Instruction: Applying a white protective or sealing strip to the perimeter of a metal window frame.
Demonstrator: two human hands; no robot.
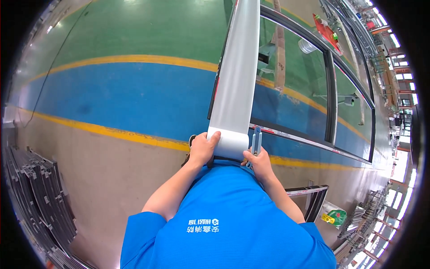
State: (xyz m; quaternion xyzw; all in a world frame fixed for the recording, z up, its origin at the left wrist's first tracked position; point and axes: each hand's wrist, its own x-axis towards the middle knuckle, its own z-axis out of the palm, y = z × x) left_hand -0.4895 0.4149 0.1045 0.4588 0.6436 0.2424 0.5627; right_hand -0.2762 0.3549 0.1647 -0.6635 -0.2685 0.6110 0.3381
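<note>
My left hand (pixel 203 148) grips the left end of a wide roll of silvery-white film (pixel 231 142), thumb on top. From the roll, a long smooth strip of film (pixel 236 67) stretches away along the left side of a dark frame (pixel 330 89). At the roll's right end is my right hand (pixel 260 162), its fingers closed around a slim blue-grey hand tool (pixel 256 138) that points away from me. Whether this is a knife or a cutter I cannot make out. The roll is close to my waist.
Stacked dark profiles (pixel 42 197) lie at the far left. A smaller frame piece (pixel 313 195) and a green-and-yellow package (pixel 335 218) are on the right. Beyond the large frame sit a red tray (pixel 326 31) and a white roll (pixel 307 45). A cable (pixel 58 54) crosses the floor.
</note>
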